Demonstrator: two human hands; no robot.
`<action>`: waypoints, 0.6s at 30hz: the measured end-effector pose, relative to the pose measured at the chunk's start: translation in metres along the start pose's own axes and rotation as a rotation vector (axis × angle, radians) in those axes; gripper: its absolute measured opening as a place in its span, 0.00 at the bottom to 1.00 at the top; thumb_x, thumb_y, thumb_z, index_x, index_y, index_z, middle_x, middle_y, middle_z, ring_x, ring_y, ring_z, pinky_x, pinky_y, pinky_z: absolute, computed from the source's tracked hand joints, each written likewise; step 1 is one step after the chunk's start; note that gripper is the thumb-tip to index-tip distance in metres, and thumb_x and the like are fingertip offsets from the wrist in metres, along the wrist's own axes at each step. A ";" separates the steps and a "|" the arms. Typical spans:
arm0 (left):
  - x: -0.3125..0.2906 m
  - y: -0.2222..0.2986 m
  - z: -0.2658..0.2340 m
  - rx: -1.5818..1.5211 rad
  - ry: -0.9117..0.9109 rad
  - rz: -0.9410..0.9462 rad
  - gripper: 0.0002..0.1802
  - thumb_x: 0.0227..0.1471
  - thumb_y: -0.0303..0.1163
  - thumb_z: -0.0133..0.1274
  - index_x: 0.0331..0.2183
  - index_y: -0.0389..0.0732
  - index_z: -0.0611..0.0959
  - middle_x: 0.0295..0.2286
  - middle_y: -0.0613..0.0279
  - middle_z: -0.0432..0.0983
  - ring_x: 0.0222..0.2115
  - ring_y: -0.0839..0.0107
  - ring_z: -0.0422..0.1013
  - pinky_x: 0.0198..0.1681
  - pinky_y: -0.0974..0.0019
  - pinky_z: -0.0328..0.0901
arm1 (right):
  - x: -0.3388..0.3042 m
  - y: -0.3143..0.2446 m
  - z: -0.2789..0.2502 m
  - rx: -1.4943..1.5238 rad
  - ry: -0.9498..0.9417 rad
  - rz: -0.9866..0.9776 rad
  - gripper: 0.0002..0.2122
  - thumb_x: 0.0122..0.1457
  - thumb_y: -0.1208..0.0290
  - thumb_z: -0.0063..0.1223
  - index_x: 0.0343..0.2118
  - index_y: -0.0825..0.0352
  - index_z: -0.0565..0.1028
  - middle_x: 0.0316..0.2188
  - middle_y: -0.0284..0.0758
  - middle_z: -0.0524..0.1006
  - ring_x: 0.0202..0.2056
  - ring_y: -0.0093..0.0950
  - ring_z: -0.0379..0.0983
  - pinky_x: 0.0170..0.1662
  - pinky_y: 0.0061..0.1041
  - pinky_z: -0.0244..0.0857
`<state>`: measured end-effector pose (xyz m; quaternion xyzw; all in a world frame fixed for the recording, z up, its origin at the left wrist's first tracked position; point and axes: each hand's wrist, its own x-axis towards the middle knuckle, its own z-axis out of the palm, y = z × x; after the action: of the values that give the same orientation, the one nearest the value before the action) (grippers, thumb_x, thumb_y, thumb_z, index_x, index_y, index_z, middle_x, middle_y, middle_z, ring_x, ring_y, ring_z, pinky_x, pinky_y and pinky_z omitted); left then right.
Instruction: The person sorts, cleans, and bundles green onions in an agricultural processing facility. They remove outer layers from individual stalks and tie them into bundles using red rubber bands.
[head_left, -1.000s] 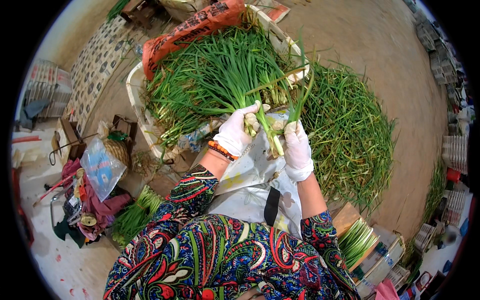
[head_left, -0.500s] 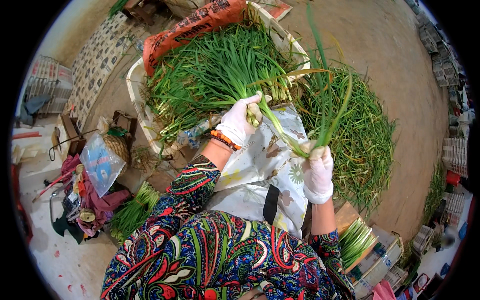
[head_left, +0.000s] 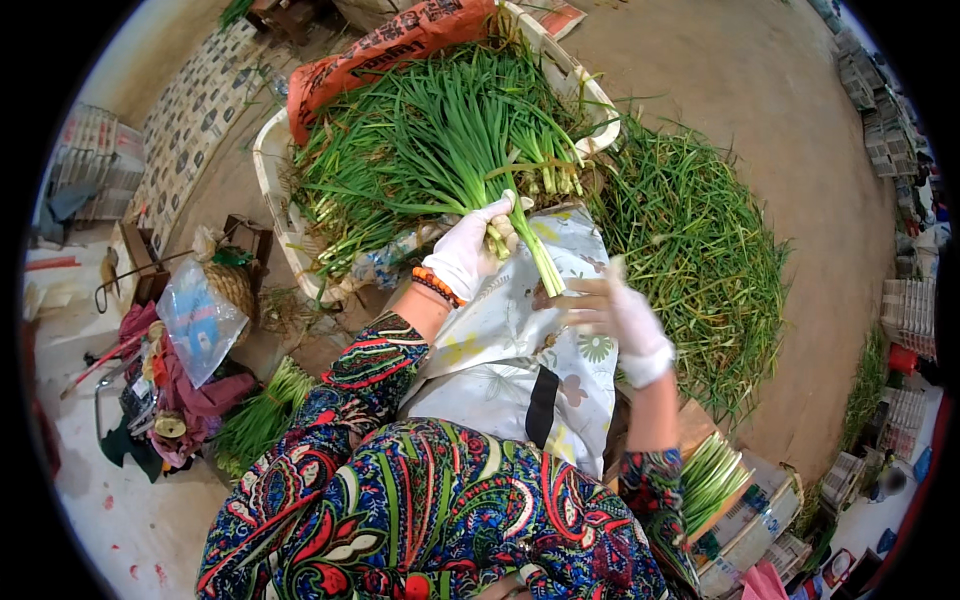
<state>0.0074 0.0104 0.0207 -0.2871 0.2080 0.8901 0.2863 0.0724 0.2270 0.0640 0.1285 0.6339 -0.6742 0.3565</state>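
Note:
My left hand (head_left: 475, 240), in a white glove with beaded bracelets at the wrist, is closed around a bunch of green garlic (head_left: 455, 150). The leaves fan out over a white plastic basket (head_left: 268, 175) heaped with more greens. A few pale stalks (head_left: 543, 262) point down to the right from under my thumb, over the flowered apron (head_left: 480, 375) on my lap. Just right of their lower ends is my right hand (head_left: 632, 325), also gloved. Its fingers look stretched out and apart, blurred by motion, and I see nothing held in them.
A pile of loose green leaves (head_left: 700, 290) lies right of the basket. An orange printed sack (head_left: 390, 50) drapes over its far rim. Tied green stems (head_left: 262, 425) lie at lower left, trimmed stalks (head_left: 712, 485) at lower right. A clear plastic bag (head_left: 200, 325) hangs at left.
The long-leaved stalk that my right hand gripped is gone from it; that hand's fingers have opened. The stalks under my left thumb now show separate lower ends. My left hand has barely moved.

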 end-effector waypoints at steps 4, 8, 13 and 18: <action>0.002 0.005 -0.018 0.089 -0.150 0.059 0.20 0.53 0.37 0.45 0.44 0.34 0.70 0.11 0.80 0.58 0.11 0.89 0.56 0.16 0.82 0.58 | 0.031 0.000 0.048 0.205 -0.204 0.019 0.20 0.59 0.55 0.35 0.36 0.71 0.69 0.22 0.36 0.73 0.23 0.24 0.71 0.21 0.17 0.61; -0.028 0.016 -0.038 -0.006 -0.080 0.045 0.16 0.51 0.37 0.48 0.38 0.37 0.74 0.16 0.76 0.64 0.15 0.85 0.60 0.19 0.80 0.59 | 0.027 0.000 0.071 -0.519 0.194 -0.240 0.12 0.57 0.64 0.41 0.28 0.69 0.68 0.15 0.31 0.70 0.16 0.24 0.69 0.16 0.18 0.59; -0.043 0.003 -0.043 0.270 0.035 0.089 0.13 0.52 0.39 0.47 0.36 0.42 0.76 0.24 0.73 0.69 0.21 0.85 0.63 0.21 0.81 0.60 | 0.017 0.039 0.085 -1.737 0.460 -0.563 0.04 0.52 0.72 0.43 0.23 0.63 0.66 0.13 0.32 0.69 0.14 0.26 0.68 0.14 0.24 0.60; -0.032 -0.002 -0.059 0.298 0.033 0.015 0.08 0.50 0.36 0.50 0.33 0.44 0.77 0.24 0.73 0.71 0.22 0.82 0.66 0.24 0.78 0.62 | 0.004 0.041 0.101 -1.827 0.332 -0.544 0.07 0.52 0.70 0.42 0.29 0.68 0.68 0.16 0.34 0.70 0.18 0.27 0.71 0.18 0.25 0.62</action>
<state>0.0532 -0.0320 -0.0040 -0.2547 0.3446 0.8467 0.3155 0.1237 0.1319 0.0466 -0.2558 0.9640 0.0458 0.0564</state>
